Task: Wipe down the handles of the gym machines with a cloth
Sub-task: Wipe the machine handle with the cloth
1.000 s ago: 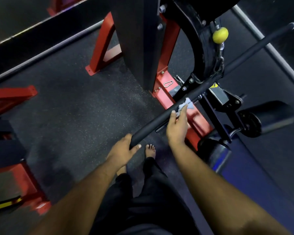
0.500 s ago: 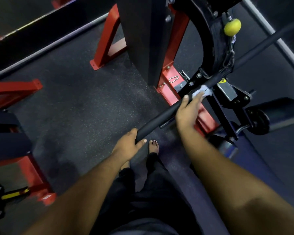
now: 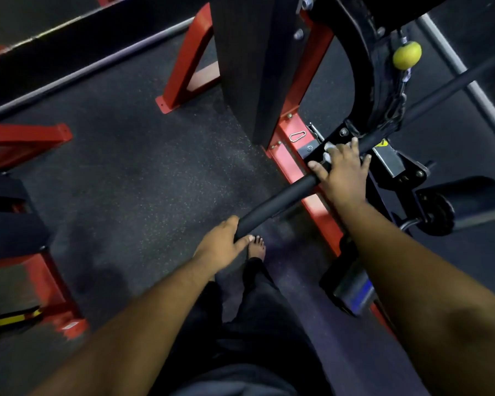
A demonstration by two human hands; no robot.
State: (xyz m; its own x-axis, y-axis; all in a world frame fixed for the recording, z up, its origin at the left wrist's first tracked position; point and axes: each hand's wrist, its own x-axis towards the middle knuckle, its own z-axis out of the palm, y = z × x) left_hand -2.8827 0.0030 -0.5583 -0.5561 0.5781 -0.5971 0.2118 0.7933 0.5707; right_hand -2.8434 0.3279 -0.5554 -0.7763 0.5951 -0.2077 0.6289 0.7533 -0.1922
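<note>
Running diagonally from lower centre toward upper right, the bar (image 3: 280, 195) is a long black handle hung by a chain (image 3: 395, 107) from the machine (image 3: 355, 52). The cloth (image 3: 328, 151), small and pale, is mostly hidden under the right hand (image 3: 342, 170), which presses it onto the bar near its middle; fingers are spread and draped over the bar, thumb pointing left along it. Whether they close fully round the bar cannot be told. The left hand (image 3: 225, 245) grips the bar's near end, fingers curled over it and thumb beneath. A yellow ball (image 3: 407, 55) sits on the cable above the chain. Beside the right hand, a carabiner (image 3: 297, 136) lies on the red frame (image 3: 286, 158). A black roller pad (image 3: 469, 200) stands to the right. One bare foot (image 3: 257, 247) rests on the dark speckled floor (image 3: 155, 172) just below the left hand.
</note>
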